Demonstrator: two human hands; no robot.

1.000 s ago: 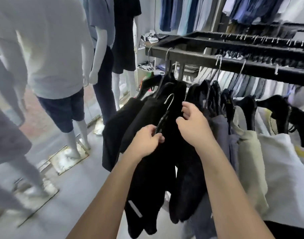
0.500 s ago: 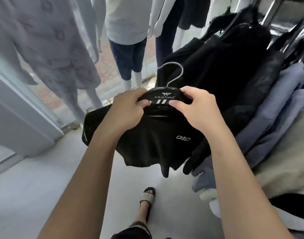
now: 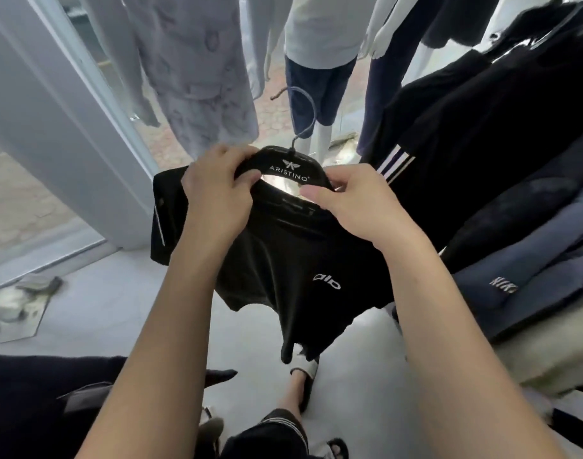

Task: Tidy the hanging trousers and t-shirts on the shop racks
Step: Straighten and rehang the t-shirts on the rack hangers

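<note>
Both hands hold one black hanger [image 3: 290, 165] printed ARISTINO, its hook free of any rail, out in front of the person. The left hand [image 3: 214, 190] curls round the hanger's left shoulder, and the right hand [image 3: 353, 207] pinches the right shoulder between thumb and fingers. A black garment [image 3: 277, 256] with a small white logo hangs from the hanger, draping down between the forearms above the pale floor [image 3: 101, 309]; a thin white stripe runs along its left side. The metal hook [image 3: 305, 107] points away toward dressed mannequins [image 3: 316, 44] by the window. To the right hang other black garments [image 3: 482, 127], one with white stripes, and blue-grey ones [image 3: 531, 260] below. A sandalled foot [image 3: 303, 376] shows beneath the hem.
</note>
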